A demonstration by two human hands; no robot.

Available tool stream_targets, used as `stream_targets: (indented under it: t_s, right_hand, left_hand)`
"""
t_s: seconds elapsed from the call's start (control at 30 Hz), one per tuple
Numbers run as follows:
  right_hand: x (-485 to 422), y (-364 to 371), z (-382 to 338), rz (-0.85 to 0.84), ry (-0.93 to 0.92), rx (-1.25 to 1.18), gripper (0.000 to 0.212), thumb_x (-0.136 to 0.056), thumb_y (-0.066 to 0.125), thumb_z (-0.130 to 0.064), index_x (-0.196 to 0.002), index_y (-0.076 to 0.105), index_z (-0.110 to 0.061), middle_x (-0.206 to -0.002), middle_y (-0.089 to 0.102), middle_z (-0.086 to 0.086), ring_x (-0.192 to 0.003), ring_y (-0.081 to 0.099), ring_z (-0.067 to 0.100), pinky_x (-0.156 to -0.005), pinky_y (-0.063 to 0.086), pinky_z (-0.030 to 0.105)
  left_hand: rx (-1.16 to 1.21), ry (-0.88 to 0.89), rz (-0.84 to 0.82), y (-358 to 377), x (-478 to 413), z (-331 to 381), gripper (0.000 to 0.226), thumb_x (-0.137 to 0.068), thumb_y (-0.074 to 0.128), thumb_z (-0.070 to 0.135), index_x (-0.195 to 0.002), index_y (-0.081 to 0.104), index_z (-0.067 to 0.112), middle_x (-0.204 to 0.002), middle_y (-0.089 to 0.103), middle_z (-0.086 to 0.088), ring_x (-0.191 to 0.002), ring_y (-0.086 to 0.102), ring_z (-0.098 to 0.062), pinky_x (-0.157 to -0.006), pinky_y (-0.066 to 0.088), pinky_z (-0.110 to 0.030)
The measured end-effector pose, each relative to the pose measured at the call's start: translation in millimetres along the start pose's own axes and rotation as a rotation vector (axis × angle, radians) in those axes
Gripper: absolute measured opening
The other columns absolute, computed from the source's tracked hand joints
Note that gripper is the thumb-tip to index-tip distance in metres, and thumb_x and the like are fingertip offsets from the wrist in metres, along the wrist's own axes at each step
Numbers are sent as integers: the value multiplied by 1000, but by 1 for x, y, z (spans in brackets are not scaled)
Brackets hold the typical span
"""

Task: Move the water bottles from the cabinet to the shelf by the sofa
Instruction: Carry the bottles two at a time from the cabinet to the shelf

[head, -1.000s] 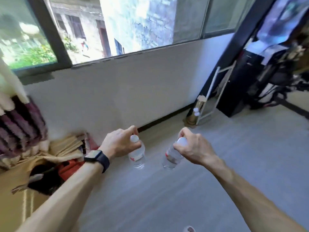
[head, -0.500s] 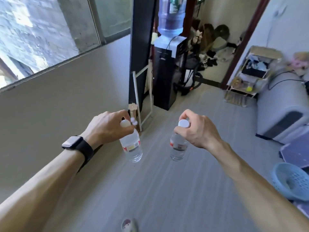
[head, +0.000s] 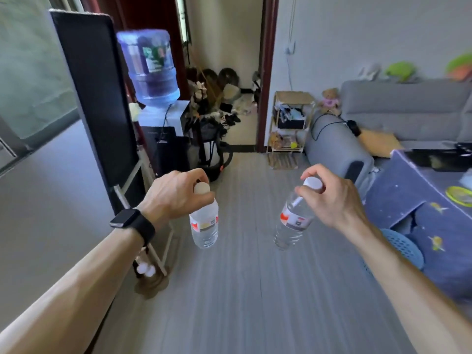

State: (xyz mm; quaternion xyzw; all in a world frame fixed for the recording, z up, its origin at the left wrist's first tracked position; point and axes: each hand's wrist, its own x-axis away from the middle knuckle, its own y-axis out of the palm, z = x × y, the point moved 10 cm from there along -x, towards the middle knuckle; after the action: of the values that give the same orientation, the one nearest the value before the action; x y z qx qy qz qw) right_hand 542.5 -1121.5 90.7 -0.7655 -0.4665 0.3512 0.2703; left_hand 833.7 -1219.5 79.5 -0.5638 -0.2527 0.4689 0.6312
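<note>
Head view: left hand (head: 176, 194) pinches left bottle (head: 204, 224) by its capped neck; bottle hangs upright above the floor (head: 242, 290). Right hand (head: 334, 198) pinches right bottle (head: 293, 221) likewise, tilted. Shelf (head: 291, 129) stands just beside sofa (head: 403, 111), well ahead.

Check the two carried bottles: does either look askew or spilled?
The right hand holds its bottle tilted, base swung leftward; the left hand's bottle hangs nearly upright. Both are capped; nothing spilled.
</note>
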Motion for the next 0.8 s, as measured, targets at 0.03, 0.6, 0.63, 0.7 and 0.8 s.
stream_targets:
  t_s: [0.03,0.6,0.63,0.7,0.8]
  right_hand:
    - [-12,0,3,20,7,13,16,-81,67,-36,-89,57,-25,-68,62,-9,-73,55,26,-64,42,34]
    - [-317,38,105,-10,13,18,19,-67,68,-44,-72,57,-29,-67,63,-12,-73,58,22,-61,45,32]
    - [-335,40,109,-4,11,17,19,-68,69,-44,-73,57,-30,-69,64,-12,-74,59,21,-62,47,32]
    - [-373,43,121,21,22,7,18,-69,69,-43,-76,58,-30,-72,66,-11,-75,60,20,-65,50,34]
    - [-430,47,141,56,44,-10,16,-76,70,-40,-77,58,-30,-72,65,-11,-75,60,18,-63,48,33]
  left_hand:
    - [-10,18,-13,4,-19,-1,31,-71,49,64,-89,52,39,-73,62,12,-68,60,-14,-60,53,-32]
    - [-109,89,-72,58,-353,14,24,-79,57,58,-93,54,38,-78,63,8,-75,59,-17,-63,50,-32]
    - [-106,83,-66,58,-371,12,24,-78,55,58,-93,54,39,-78,62,9,-74,59,-16,-62,49,-32]
    - [-113,75,-54,62,-411,5,24,-79,54,59,-93,52,40,-76,61,10,-74,59,-16,-62,50,-32]
    - [-84,84,-34,76,-477,0,24,-80,57,58,-93,53,39,-75,62,9,-73,61,-17,-64,52,-33]
